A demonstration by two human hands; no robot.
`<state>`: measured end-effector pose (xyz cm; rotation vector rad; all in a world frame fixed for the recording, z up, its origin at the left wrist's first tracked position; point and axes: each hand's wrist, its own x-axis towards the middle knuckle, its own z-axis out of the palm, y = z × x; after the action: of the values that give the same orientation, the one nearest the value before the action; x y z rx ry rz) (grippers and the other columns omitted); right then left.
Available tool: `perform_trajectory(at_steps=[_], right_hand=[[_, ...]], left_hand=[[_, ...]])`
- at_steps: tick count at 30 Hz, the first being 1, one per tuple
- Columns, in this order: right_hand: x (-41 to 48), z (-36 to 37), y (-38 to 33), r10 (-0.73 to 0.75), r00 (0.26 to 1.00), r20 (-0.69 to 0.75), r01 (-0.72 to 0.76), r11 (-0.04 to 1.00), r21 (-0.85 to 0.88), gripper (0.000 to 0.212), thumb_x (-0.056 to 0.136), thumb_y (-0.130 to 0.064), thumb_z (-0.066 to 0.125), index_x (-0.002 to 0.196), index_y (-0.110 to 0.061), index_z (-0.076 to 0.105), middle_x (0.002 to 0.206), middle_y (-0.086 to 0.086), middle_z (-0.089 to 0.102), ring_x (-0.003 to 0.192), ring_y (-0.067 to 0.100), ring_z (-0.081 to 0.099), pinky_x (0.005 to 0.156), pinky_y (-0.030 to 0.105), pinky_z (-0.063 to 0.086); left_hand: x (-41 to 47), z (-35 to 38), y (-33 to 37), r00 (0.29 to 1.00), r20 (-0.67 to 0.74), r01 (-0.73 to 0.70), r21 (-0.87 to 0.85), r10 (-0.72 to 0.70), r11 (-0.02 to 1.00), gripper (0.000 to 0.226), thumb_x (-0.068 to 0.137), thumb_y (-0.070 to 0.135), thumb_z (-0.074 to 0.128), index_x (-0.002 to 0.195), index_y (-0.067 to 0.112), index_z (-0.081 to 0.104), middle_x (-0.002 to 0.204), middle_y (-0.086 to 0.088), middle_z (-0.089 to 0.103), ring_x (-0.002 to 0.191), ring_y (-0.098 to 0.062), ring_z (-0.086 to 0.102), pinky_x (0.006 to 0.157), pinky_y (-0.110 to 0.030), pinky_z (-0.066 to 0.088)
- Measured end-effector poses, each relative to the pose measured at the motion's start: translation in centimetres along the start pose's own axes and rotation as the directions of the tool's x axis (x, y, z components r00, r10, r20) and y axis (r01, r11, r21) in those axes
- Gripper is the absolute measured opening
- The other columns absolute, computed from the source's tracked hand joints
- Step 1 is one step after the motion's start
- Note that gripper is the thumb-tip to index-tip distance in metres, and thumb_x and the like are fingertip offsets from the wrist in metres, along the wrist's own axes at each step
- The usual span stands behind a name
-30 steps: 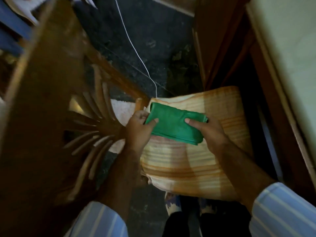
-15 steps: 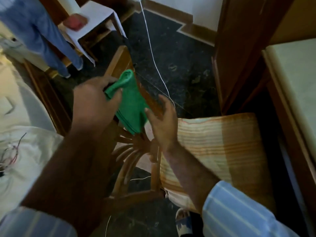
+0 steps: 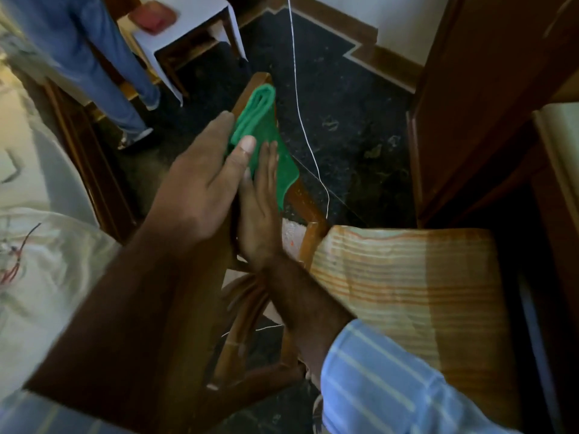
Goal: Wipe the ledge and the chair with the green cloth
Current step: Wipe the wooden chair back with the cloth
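Left hand [image 3: 200, 189] clamped on the folded green cloth [image 3: 266, 142], thumb on top, fingers behind, pressing it against the chair's top rail [image 3: 300, 195] at frame centre. Right hand [image 3: 260, 208] flat and open beside it, fingertips [image 3: 271, 151] on the cloth, holding nothing; judged to steady the fold for wiping. Cloth draped over the rail, running toward upper centre. Striped cushion [image 3: 407, 277] on the seat, lower right. White cord [image 3: 300, 114] hanging behind. Ledge not identifiable.

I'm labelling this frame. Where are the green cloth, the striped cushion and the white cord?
green cloth [image 3: 266, 133]: head view, middle of the fold draped over the chair rail.
striped cushion [image 3: 407, 277]: head view, top face.
white cord [image 3: 302, 120]: head view, stretch over the dark floor.
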<state>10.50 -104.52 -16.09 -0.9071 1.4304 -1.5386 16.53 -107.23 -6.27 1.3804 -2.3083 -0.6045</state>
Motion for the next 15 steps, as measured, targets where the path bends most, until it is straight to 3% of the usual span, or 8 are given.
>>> perform_trajectory(at_steps=[2, 4, 7, 11, 13, 15], right_hand=[[2.6, -0.2, 0.4, -0.064, 0.996, -0.064, 0.063, 0.998, -0.016, 0.069, 0.105, -0.06, 0.019, 0.167, -0.035, 0.001, 0.177, -0.015, -0.007, 0.164, 0.003, -0.012, 0.136, 0.05, 0.003], [4.4, -0.5, 1.6, -0.097, 0.989, -0.111, 0.092, 0.995, -0.05, 0.072, 0.102, -0.066, 0.019, 0.166, -0.037, 0.002, 0.177, -0.014, -0.004, 0.165, 0.005, -0.007, 0.136, 0.051, 0.005], [5.4, -0.9, 4.4, 0.052, 0.989, -0.142, -0.065, 0.994, -0.084, 0.083, 0.098, -0.073, 0.021, 0.167, -0.032, 0.002, 0.178, -0.008, -0.001, 0.165, 0.009, -0.002, 0.136, 0.049, 0.005], [5.5, -2.6, 9.1, 0.236, 0.951, -0.199, -0.254, 0.965, -0.068, 0.071, 0.109, -0.05, 0.036, 0.166, -0.01, 0.021, 0.176, 0.012, 0.019, 0.165, 0.024, 0.015, 0.136, 0.047, 0.01], [5.6, -3.5, 10.6, 0.262, 0.938, -0.228, -0.278, 0.96, -0.039, 0.058, 0.112, -0.039, 0.039, 0.162, -0.008, 0.035, 0.169, 0.015, 0.036, 0.159, 0.027, 0.031, 0.133, 0.047, 0.021], [5.8, -3.8, 10.8, 0.323, 0.921, -0.218, -0.335, 0.942, -0.017, 0.053, 0.113, -0.039, 0.038, 0.154, -0.007, 0.048, 0.159, 0.018, 0.05, 0.15, 0.031, 0.043, 0.128, 0.048, 0.03]], left_hand=[[0.2, 0.2, -0.1, 0.999, 0.053, -0.015, 0.043, 0.012, 0.999, 0.069, 0.104, 0.058, 0.032, 0.161, 0.023, 0.017, 0.169, 0.006, 0.017, 0.15, 0.0, 0.015, 0.116, -0.016, 0.01], [0.5, 0.3, -0.1, 0.996, 0.09, -0.026, 0.113, 0.016, 0.993, 0.072, 0.103, 0.061, 0.029, 0.162, 0.023, 0.012, 0.17, 0.007, 0.009, 0.153, -0.004, 0.008, 0.117, -0.023, 0.006], [0.7, 0.4, -0.1, 0.993, 0.116, -0.049, 0.178, 0.028, 0.983, 0.075, 0.101, 0.065, 0.026, 0.162, 0.025, 0.008, 0.171, 0.009, 0.003, 0.154, -0.004, 0.002, 0.116, -0.024, 0.004], [0.7, 0.4, -0.2, 0.992, 0.122, -0.046, 0.168, 0.025, 0.985, 0.075, 0.1, 0.067, 0.022, 0.162, 0.028, 0.005, 0.17, 0.013, 0.0, 0.153, -0.001, 0.0, 0.115, -0.023, 0.003], [0.6, 0.3, 0.0, 0.992, 0.123, -0.049, 0.171, 0.028, 0.984, 0.075, 0.1, 0.067, 0.02, 0.162, 0.028, 0.005, 0.17, 0.013, 0.0, 0.152, 0.001, 0.0, 0.114, -0.023, 0.002], [0.5, 0.3, 0.1, 0.992, 0.121, -0.06, 0.174, 0.039, 0.983, 0.075, 0.1, 0.067, 0.019, 0.162, 0.028, 0.005, 0.17, 0.013, 0.0, 0.15, 0.003, -0.001, 0.113, -0.021, 0.002]])
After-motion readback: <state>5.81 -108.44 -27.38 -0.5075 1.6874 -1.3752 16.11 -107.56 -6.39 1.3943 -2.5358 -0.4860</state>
